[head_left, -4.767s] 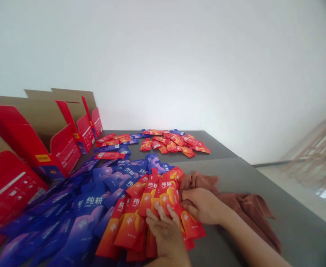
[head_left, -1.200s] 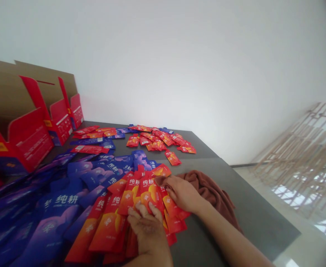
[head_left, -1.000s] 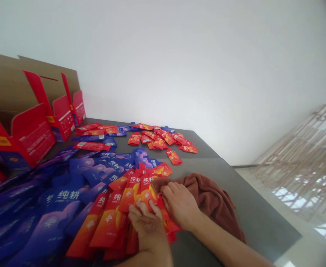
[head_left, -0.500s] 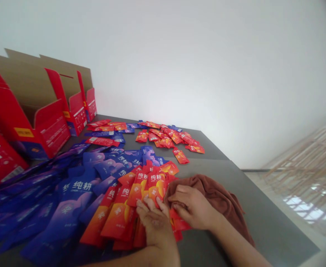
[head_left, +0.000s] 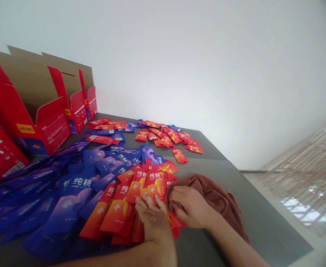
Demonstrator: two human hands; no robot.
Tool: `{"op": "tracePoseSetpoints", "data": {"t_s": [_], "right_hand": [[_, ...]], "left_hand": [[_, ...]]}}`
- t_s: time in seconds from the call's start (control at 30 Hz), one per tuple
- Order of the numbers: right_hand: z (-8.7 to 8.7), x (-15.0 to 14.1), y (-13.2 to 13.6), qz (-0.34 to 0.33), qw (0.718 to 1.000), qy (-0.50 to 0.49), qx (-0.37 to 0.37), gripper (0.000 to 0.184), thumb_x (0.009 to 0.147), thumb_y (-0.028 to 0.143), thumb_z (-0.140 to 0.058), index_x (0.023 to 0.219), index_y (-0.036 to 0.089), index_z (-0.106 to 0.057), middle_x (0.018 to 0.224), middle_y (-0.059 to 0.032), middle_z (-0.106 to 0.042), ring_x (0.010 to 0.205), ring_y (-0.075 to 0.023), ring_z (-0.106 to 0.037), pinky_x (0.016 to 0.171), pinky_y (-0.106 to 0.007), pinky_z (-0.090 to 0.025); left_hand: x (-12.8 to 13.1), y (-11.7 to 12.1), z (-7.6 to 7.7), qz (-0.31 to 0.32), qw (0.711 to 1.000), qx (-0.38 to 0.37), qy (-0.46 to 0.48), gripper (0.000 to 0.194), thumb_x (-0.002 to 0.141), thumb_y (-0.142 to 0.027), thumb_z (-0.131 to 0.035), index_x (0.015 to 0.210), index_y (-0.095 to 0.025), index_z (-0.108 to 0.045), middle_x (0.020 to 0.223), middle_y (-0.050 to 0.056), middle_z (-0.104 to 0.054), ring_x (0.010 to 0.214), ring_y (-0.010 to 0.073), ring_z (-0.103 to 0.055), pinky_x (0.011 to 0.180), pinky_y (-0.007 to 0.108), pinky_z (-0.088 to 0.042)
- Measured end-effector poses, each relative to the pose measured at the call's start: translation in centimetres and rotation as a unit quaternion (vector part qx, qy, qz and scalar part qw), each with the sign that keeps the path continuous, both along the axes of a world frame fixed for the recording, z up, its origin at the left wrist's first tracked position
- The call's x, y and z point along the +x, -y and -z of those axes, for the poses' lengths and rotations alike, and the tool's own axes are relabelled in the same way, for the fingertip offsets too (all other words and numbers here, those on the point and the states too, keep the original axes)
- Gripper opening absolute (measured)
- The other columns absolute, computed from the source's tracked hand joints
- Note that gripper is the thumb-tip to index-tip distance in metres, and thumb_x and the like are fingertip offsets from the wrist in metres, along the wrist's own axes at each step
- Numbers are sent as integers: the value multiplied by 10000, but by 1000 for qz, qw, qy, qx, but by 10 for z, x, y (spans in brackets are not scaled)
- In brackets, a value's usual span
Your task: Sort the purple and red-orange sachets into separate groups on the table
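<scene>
My left hand (head_left: 154, 218) lies palm down on a pile of red-orange sachets (head_left: 115, 215), its fingers a little apart and resting on the lower ends of the upper ones. A brown cloth (head_left: 207, 193) is bunched up on the table just right of the pile. My right hand (head_left: 192, 207) is closed around the cloth's left edge, right beside the red-orange sachets; some of them show under its fingers. Blue-purple sachets (head_left: 73, 200) spread in an overlapping heap left of the red-orange pile.
Open red cardboard boxes (head_left: 51, 126) stand in a row at the left. Farther back on the dark grey table (head_left: 263, 222) lie scattered red sachets (head_left: 168, 137) and blue ones. A white wall (head_left: 193, 66) rises behind; slatted wooden pieces (head_left: 310, 178) appear at right.
My right hand and the cloth have shifted very slightly; its fingers look more tightly curled on the cloth. My left hand stays on the red-orange sachets. The view has tilted a little.
</scene>
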State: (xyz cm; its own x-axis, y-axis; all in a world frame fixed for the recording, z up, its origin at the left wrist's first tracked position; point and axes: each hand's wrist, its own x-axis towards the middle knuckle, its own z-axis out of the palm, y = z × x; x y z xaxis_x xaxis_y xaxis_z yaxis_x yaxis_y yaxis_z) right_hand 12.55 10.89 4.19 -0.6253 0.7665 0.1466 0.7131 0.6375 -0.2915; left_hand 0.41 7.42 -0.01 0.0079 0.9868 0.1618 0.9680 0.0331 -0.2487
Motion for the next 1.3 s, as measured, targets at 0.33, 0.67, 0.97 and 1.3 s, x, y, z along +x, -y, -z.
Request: {"op": "tracePoseSetpoints", "data": {"t_s": [0.33,0.67,0.97,1.3], "right_hand": [[-5,10,-16,124,991,-16,37,134,817,115,-478,806,194,-587,800,-18,-629,740,-150,-552,692,-264,-384],[-38,32,-38,234,972,-12,28,321,944,364,-441,702,222,-596,708,-18,-656,673,-167,-593,642,-273,-425],[-21,35,-164,411,886,195,-94,641,843,625,-519,1190,99,-629,1229,-225,-617,1130,-302,-594,868,-335,-447],[-35,52,-159,384,884,226,-145,431,847,470,-543,947,95,-729,1082,-195,-693,989,-311,-647,773,-336,-471]], "left_hand": [[-1,0,0,-1,999,-1,-35,478,853,41,-407,1240,-144,-618,1274,216,-614,1152,378,-585,970,586,-453],[2,1,2,-13,998,19,-57,459,841,57,-453,1194,-155,-653,1240,218,-633,1144,381,-588,967,564,-463],[0,2,3,1,999,5,-53,445,855,32,-454,1214,-159,-635,1252,206,-632,1141,365,-593,963,568,-474],[1,1,1,2,998,-5,-58,453,864,27,-432,1226,-163,-627,1250,204,-630,1138,361,-596,963,564,-474]]}}
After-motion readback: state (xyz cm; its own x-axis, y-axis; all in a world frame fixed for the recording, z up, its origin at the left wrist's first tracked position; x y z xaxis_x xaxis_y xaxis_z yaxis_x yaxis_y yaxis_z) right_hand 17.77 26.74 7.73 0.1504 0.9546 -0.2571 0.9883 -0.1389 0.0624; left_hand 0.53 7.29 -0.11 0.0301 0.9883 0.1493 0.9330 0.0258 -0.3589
